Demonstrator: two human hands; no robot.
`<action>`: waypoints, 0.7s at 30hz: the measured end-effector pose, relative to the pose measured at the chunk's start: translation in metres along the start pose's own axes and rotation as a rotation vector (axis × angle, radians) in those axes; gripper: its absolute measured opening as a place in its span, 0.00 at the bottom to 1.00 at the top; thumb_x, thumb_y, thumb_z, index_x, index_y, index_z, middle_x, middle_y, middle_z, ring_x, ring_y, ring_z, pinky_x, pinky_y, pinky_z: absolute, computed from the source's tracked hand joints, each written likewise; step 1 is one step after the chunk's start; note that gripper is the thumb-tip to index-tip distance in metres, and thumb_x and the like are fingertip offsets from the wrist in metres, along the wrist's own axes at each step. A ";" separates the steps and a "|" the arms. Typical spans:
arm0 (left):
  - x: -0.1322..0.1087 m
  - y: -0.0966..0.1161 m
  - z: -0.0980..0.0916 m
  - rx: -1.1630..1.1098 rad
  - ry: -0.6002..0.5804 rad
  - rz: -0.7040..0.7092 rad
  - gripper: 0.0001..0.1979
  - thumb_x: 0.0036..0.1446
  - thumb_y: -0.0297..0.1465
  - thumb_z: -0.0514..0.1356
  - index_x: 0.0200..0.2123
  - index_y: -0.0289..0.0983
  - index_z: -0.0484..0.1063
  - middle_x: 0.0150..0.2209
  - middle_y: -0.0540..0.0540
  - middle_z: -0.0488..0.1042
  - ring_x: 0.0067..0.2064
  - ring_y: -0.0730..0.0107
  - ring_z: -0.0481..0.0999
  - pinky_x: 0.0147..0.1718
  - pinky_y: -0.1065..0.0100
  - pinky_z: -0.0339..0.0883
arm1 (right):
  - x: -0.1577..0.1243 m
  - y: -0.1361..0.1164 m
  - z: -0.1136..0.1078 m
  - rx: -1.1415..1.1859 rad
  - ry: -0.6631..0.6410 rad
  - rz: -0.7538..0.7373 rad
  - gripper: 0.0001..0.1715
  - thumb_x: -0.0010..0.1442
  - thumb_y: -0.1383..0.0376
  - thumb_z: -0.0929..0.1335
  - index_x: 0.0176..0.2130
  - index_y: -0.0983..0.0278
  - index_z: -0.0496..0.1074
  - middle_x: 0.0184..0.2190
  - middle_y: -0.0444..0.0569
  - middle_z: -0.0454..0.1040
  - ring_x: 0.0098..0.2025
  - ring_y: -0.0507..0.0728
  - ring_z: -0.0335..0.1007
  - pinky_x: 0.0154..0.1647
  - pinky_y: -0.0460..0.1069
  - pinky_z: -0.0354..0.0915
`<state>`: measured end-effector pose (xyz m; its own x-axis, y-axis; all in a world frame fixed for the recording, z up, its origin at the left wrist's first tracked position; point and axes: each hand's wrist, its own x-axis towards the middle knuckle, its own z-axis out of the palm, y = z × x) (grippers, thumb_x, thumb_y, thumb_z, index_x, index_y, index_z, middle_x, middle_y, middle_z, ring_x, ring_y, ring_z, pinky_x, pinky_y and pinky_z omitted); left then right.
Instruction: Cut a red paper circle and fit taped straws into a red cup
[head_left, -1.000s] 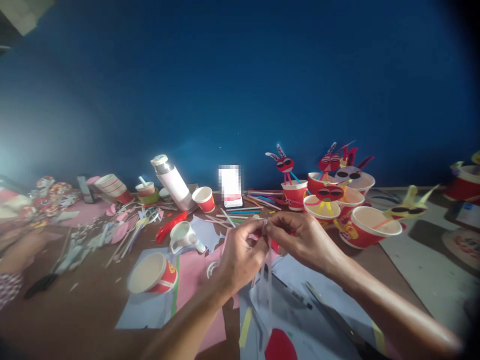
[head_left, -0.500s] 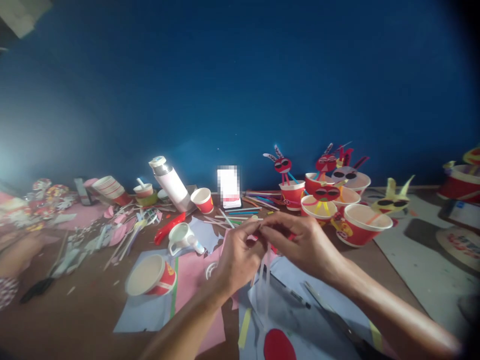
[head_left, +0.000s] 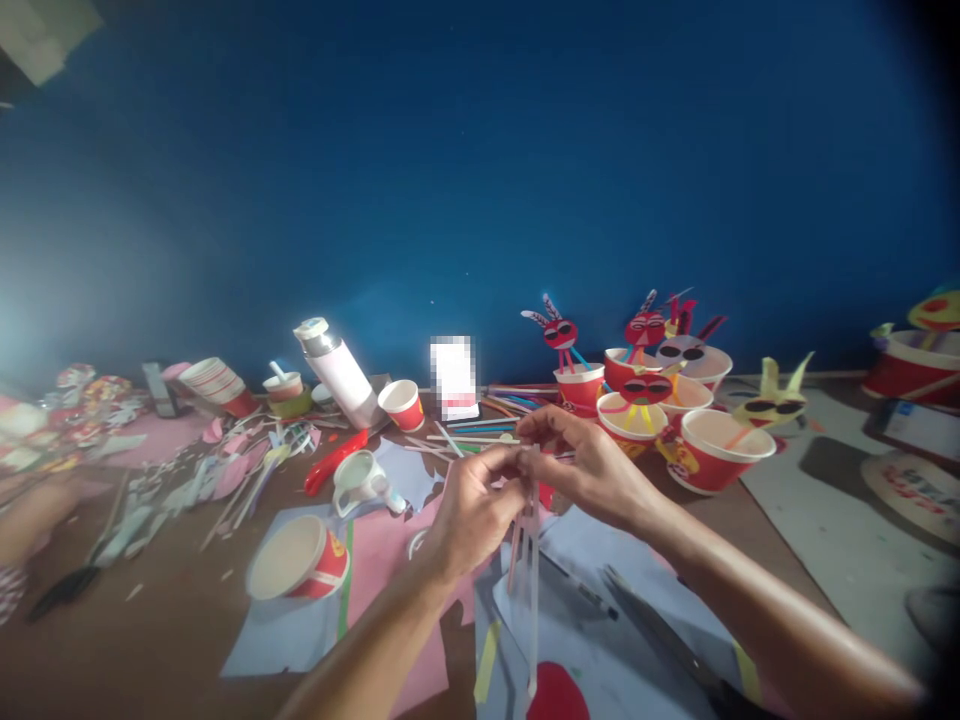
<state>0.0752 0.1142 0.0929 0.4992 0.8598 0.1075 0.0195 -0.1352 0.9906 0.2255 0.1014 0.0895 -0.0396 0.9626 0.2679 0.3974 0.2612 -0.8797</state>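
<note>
Left hand point(head_left: 478, 505) and right hand point(head_left: 589, 465): close together, pinching pale strips point(head_left: 534, 585), pinched ends hidden | paper figures point(head_left: 561, 334) in cups point(head_left: 718, 465): look complete | red disc point(head_left: 559, 692): plain, apparently undecorated.

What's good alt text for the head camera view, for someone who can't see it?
A left hand and right hand meet over a cluttered table, with thin pale strips hanging below them. Paper faces stand in red cups at right; a mug and flask sit at left, before a blue wall.
</note>
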 end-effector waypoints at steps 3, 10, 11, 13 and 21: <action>0.000 -0.001 -0.001 -0.050 0.005 -0.013 0.14 0.51 0.21 0.55 0.38 0.36 0.77 0.29 0.49 0.73 0.33 0.71 0.69 0.35 0.71 0.61 | 0.001 -0.001 -0.001 0.063 0.007 0.002 0.10 0.55 0.62 0.67 0.39 0.63 0.68 0.34 0.46 0.72 0.36 0.55 0.69 0.36 0.49 0.64; 0.003 -0.001 -0.011 -0.266 0.068 -0.068 0.14 0.52 0.24 0.58 0.43 0.39 0.75 0.32 0.49 0.76 0.33 0.73 0.71 0.37 0.71 0.64 | 0.006 0.006 -0.009 0.379 0.003 0.145 0.18 0.58 0.52 0.64 0.33 0.64 0.69 0.26 0.44 0.70 0.28 0.52 0.65 0.29 0.46 0.61; 0.004 0.000 -0.012 -0.273 0.084 -0.051 0.14 0.52 0.24 0.58 0.42 0.39 0.75 0.33 0.49 0.76 0.34 0.73 0.72 0.38 0.71 0.63 | 0.005 0.007 -0.008 0.383 -0.034 0.158 0.19 0.58 0.51 0.64 0.32 0.64 0.70 0.25 0.43 0.69 0.27 0.51 0.64 0.28 0.46 0.60; 0.004 0.001 -0.014 -0.277 0.098 -0.024 0.14 0.52 0.23 0.59 0.42 0.39 0.75 0.34 0.49 0.76 0.35 0.72 0.72 0.40 0.71 0.63 | 0.004 0.008 -0.003 0.424 -0.107 0.169 0.18 0.56 0.51 0.65 0.31 0.64 0.70 0.25 0.43 0.69 0.27 0.51 0.64 0.28 0.46 0.61; 0.002 -0.001 -0.009 -0.292 0.062 -0.067 0.14 0.53 0.25 0.59 0.44 0.37 0.74 0.35 0.47 0.75 0.36 0.70 0.71 0.38 0.70 0.63 | 0.001 0.004 0.008 0.419 -0.060 0.171 0.17 0.53 0.53 0.68 0.30 0.66 0.71 0.23 0.42 0.68 0.23 0.49 0.62 0.21 0.44 0.59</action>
<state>0.0687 0.1205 0.0932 0.4515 0.8915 0.0371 -0.2040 0.0627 0.9770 0.2193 0.1042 0.0835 -0.0634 0.9937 0.0926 -0.0020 0.0926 -0.9957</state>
